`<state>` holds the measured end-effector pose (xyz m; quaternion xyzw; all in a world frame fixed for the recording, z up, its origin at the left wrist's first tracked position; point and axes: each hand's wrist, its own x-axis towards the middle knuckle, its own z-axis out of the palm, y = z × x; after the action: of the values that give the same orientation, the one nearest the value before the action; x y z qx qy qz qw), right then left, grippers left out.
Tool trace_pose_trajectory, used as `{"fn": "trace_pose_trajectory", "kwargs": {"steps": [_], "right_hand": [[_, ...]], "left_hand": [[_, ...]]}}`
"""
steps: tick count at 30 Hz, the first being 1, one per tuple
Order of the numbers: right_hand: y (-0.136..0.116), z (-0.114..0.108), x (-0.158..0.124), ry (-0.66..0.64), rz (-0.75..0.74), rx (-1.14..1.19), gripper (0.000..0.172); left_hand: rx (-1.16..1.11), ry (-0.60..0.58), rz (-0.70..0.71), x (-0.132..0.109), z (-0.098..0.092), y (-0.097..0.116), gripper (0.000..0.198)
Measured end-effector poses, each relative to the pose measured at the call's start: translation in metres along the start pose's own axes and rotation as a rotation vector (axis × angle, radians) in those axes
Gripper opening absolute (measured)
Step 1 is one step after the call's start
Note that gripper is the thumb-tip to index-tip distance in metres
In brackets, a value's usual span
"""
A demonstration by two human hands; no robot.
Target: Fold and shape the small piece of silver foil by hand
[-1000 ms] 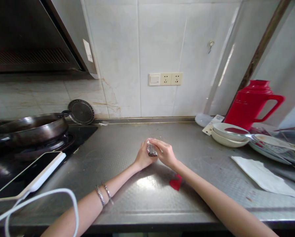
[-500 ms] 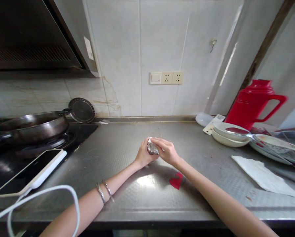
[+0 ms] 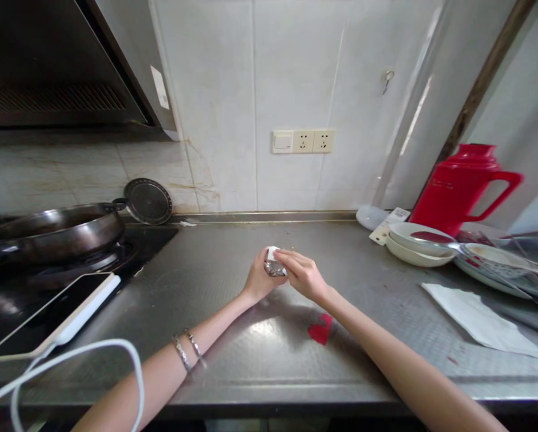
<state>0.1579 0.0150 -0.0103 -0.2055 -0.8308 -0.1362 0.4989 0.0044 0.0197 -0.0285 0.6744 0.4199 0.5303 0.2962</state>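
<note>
Above the middle of the counter, my left hand (image 3: 258, 279) is wrapped round a small shiny silver object (image 3: 275, 269) that looks like crinkled foil. A white patch (image 3: 272, 253) shows at its top. My right hand (image 3: 305, 277) is closed against the object's right side, its fingertips together at the white patch. Both hands hide most of the object, so its exact kind cannot be made out. A torn red scrap (image 3: 321, 329) lies on the metal counter (image 3: 215, 366) just nearer than the right hand.
A pan (image 3: 66, 231) sits on the stove at left, with a phone and white cable (image 3: 48, 318) in front. At right stand a red thermos jug (image 3: 460, 189), stacked white bowls (image 3: 419, 246) and a paper napkin (image 3: 482, 321). A round dark lid (image 3: 148, 201) leans on the wall.
Both hands and the silver object have shifted slightly up and left. A little more of the white patch shows at its top. My right fingers stay pressed there.
</note>
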Motion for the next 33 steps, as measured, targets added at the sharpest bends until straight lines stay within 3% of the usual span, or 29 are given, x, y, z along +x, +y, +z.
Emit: {"fn": "trace_pose_trajectory", "kwargs": {"steps": [5,13,19,29,33], "right_hand": [[-0.009,-0.005,0.005,-0.061,-0.116,0.017,0.045],[0.006,-0.005,0.001,0.022,-0.045,-0.011,0.044],[-0.004,-0.003,0.003,0.023,-0.062,0.057,0.038],[-0.004,-0.012,0.018,0.041,0.347,0.305,0.018],[-0.003,-0.008,0.011,0.075,0.217,0.188,0.023]], "left_hand": [[-0.114,0.017,0.025,0.008,-0.005,0.007,0.051],[-0.205,-0.003,-0.108,0.004,0.005,0.015,0.059],[-0.128,-0.029,-0.113,0.002,0.002,0.016,0.054],[-0.075,-0.051,-0.114,0.002,-0.002,0.027,0.057],[-0.070,-0.051,-0.135,0.003,-0.001,0.025,0.055]]}}
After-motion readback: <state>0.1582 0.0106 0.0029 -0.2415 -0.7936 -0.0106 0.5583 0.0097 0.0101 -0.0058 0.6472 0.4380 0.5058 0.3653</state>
